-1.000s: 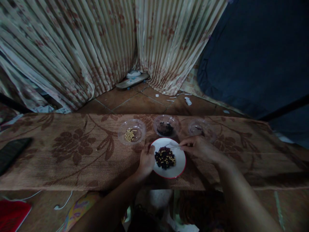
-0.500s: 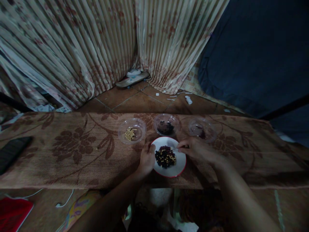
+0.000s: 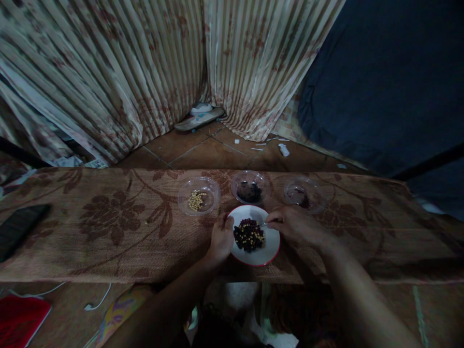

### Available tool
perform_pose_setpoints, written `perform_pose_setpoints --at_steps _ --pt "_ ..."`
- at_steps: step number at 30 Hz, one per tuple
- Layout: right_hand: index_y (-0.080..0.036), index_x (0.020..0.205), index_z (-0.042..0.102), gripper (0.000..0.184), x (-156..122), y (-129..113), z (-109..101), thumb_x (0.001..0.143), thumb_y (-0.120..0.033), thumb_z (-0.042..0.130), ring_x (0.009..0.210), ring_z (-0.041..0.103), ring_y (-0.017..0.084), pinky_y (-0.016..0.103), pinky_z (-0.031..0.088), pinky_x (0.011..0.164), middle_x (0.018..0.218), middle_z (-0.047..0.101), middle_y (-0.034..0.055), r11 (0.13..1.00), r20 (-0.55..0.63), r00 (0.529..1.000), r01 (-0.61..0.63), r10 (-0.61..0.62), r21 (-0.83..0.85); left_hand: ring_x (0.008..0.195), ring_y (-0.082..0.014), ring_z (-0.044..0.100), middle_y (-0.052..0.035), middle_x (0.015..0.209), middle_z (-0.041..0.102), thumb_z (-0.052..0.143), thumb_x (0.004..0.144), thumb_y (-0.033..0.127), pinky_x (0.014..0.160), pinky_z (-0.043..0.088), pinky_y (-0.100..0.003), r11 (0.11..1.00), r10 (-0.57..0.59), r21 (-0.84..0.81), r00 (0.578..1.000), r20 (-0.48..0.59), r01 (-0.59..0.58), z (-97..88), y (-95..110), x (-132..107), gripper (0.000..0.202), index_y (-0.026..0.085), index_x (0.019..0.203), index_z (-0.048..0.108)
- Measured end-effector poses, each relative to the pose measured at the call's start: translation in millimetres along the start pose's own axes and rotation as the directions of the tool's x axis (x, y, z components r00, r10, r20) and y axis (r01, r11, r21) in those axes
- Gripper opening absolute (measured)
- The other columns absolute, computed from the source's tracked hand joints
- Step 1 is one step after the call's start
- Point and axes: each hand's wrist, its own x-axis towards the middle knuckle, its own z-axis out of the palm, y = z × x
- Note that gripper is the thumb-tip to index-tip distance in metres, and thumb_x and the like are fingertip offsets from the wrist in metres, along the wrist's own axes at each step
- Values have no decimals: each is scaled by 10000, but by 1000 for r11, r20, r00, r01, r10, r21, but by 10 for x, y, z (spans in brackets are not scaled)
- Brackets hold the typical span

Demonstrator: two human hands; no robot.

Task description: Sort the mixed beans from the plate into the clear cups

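A white plate with a red rim sits on the cloth in front of me, bearing a heap of mixed dark and pale yellow beans. My left hand grips the plate's left edge, thumb over the rim. In my right hand is a thin metal utensil, likely a spoon, pinched by its handle; its tip meets the heap's upper right side and is hidden among the beans. Behind the plate stand three clear plastic bowls: one with yellow beans, one with black beans, one with a few dark red bits.
A brown floral cloth covers the narrow table. A dark phone-like slab lies at its left end. Beyond are a skateboard on the tiled floor, striped curtains and a dark blue cover. A white cable lies on the floor.
Almost nothing differs. The heap's beans have shifted slightly by the utensil; both hands keep their places, and the whole view has drifted a touch.
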Motion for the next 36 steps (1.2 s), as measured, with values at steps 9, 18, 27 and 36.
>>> perform_pose_setpoints --at_steps 9,18,27,36 --pt "-273 828 703 171 13 33 20 791 -338 549 775 622 184 291 432 731 875 708 -2 1000 -22 1000 -5 5 10 1096 -216 544 -97 1136 634 457 803 298 995 365 -348 999 -31 8 999 -8 31 15 -22 14 346 146 1074 609" --pt "-253 845 717 201 -22 39 -69 789 -356 553 722 623 177 264 431 644 820 712 0 991 -39 997 -67 72 118 1109 -208 540 -96 1166 621 460 805 317 998 362 -336 1000 -27 4 1000 -12 27 22 -63 29 346 153 1073 604" --pt "-262 852 707 190 -4 21 -18 791 -342 546 733 623 175 270 421 676 826 710 -7 998 -24 999 -28 30 57 941 -194 604 -63 967 687 441 806 282 914 429 -333 1000 21 -11 1000 6 -21 2 -15 7 272 171 954 640" --pt "-259 829 705 193 40 -29 2 807 -336 529 750 618 176 278 423 714 847 707 3 1000 -15 1000 -2 2 -7 1046 -203 565 -86 1082 657 458 800 270 974 381 -339 1000 0 -6 1000 -7 0 16 -35 27 308 151 1031 623"
